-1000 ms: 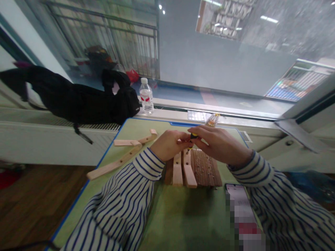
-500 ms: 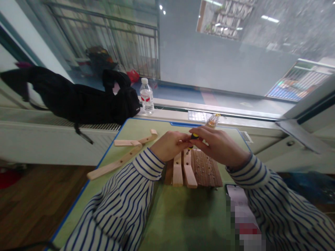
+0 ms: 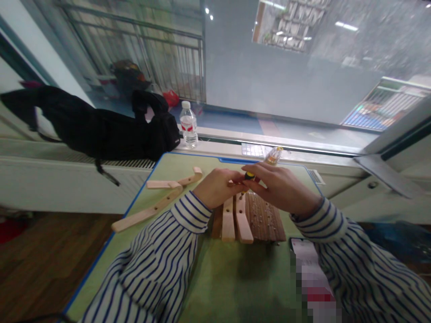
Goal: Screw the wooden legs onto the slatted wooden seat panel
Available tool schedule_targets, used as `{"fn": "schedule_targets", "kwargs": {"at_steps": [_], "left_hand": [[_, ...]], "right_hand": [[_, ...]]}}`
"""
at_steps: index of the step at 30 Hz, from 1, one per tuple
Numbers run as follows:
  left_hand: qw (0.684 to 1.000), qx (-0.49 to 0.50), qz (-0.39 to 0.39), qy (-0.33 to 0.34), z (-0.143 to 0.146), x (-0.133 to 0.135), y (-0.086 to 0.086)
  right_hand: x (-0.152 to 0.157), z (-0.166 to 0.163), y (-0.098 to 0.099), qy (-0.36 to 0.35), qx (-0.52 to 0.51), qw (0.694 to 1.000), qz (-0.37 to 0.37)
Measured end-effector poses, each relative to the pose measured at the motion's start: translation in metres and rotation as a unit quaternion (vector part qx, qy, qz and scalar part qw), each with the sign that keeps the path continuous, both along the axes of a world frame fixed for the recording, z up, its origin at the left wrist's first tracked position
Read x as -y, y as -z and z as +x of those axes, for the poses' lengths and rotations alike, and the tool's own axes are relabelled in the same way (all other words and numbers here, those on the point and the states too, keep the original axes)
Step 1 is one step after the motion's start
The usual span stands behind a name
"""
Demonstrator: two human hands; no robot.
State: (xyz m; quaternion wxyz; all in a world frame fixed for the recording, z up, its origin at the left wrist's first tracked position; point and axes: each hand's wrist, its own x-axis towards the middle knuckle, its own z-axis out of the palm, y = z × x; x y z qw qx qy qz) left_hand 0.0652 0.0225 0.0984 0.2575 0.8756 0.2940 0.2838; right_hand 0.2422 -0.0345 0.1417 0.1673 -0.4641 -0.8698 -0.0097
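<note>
Head view: my right hand [image 3: 281, 188] grips the screwdriver [image 3: 261, 167], tip down on a slat [image 3: 243, 220] of the wooden piece at mid-table [image 3: 215, 278]. My left hand [image 3: 217, 187] pinches near the tip, probably steadying it. A tilt could slip the bit off.

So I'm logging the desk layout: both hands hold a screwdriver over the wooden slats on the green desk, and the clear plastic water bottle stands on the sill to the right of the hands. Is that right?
Not quite. In the head view the clear plastic water bottle stands on the sill to the left of the hands, beside the black bag. The rest holds: the left hand and right hand hold the yellow-and-black screwdriver over the pale wooden slats on the green desk.
</note>
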Motion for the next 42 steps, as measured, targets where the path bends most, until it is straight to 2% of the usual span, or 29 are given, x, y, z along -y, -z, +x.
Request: {"fn": "schedule_targets", "kwargs": {"at_steps": [5,21,31,42], "left_hand": [[0.999,0.013,-0.023,0.022,-0.0019,-0.0005,-0.0002],[1.000,-0.020,0.014,0.006,0.0000,0.0008,-0.0032],[0.999,-0.026,0.010,0.022,0.0019,0.0011,-0.0033],[1.000,-0.023,0.006,0.011,0.0008,0.0003,-0.0056]], "right_hand": [[0.0015,0.0004,-0.0014,-0.008,0.003,1.000,0.008],[0.0008,0.0023,0.0007,-0.006,-0.010,1.000,0.012],[0.0007,0.0031,0.0040,0.018,-0.026,0.999,0.018],[0.0009,0.0000,0.0028,0.029,-0.016,0.999,0.025]]}}
